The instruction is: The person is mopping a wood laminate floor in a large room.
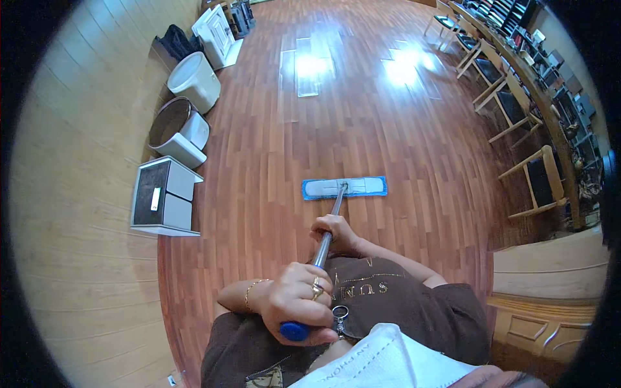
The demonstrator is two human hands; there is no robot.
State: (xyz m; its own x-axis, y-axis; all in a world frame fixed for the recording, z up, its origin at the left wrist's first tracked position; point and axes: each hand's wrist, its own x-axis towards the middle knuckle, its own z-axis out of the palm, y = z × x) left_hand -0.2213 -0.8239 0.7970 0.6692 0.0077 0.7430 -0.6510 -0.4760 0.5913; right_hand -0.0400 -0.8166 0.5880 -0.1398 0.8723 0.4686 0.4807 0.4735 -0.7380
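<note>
A flat mop (pixel 323 252) with a metal pole runs from close to my chest out to the floor ahead. Its wide pale plate and blue-edged pad, the mop head (pixel 362 186), lie flat on the wood floor. My left hand (pixel 299 301), wearing rings and a bracelet, is wrapped round the upper end of the pole, and the blue end cap (pixel 294 331) pokes out below the fist. Farther along the pole, my right hand (pixel 334 231) grips it closer to the mop head.
Along the left wall stand a small cabinet (pixel 169 196), a round bin-like piece (pixel 178 131), a white rounded stool (pixel 194 83) and a white panelled piece (pixel 216 37). Several wooden chairs (pixel 542 181) line a long cluttered counter (pixel 550 110) on the right. Wooden furniture (pixel 546 323) stands at the near right.
</note>
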